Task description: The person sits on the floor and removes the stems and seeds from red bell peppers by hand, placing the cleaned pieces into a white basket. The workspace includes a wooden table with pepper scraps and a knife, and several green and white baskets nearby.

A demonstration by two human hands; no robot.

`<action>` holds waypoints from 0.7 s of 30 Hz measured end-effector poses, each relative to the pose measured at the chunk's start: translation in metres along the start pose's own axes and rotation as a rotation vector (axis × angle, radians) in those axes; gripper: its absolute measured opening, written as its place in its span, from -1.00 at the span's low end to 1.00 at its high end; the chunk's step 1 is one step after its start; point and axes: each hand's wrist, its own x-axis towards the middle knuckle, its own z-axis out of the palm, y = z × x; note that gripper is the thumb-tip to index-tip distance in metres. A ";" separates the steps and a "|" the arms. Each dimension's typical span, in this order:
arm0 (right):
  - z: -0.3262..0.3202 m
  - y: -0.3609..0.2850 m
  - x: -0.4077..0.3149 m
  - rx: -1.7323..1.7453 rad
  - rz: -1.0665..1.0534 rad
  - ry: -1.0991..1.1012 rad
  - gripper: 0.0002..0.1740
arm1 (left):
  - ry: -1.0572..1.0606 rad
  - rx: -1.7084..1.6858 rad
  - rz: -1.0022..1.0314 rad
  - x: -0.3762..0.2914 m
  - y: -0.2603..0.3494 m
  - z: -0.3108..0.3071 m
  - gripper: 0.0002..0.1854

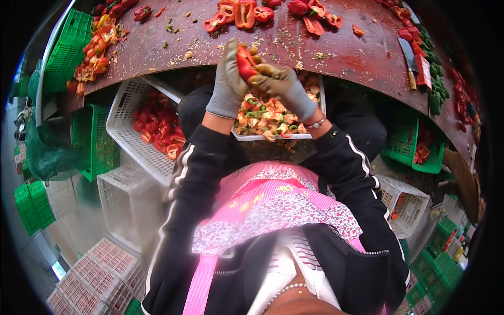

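My left hand, in a grey work glove with stained fingers, grips a red bell pepper piece above the near edge of the table. My right hand, in a matching glove, closes its fingers around the lower end of the same piece. Its far side is hidden by the gloves. Directly below both hands, a white container is heaped with pepper cores, seeds and green stems. Left of it, a tilted white plastic crate contains red pepper halves.
Cut peppers lie on the seed-strewn table. A cleaver rests at right beside a red box and green peppers. Pepper pieces line the left edge. Green crates and white crates stand around me.
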 end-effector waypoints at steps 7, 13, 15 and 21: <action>-0.021 0.013 0.011 0.779 0.119 -0.149 -0.58 | 0.002 0.016 0.120 0.009 0.015 -0.011 -0.62; -0.064 0.001 0.010 0.278 0.176 0.390 -0.66 | 0.373 0.579 0.522 -0.053 0.132 -0.046 -0.62; -0.063 -0.004 0.008 0.163 0.315 0.297 -0.55 | 0.766 1.082 0.423 -0.066 0.157 -0.045 -0.59; -0.002 0.004 0.027 0.067 0.191 -0.140 -0.66 | 0.002 0.938 0.178 -0.043 0.045 -0.037 -0.83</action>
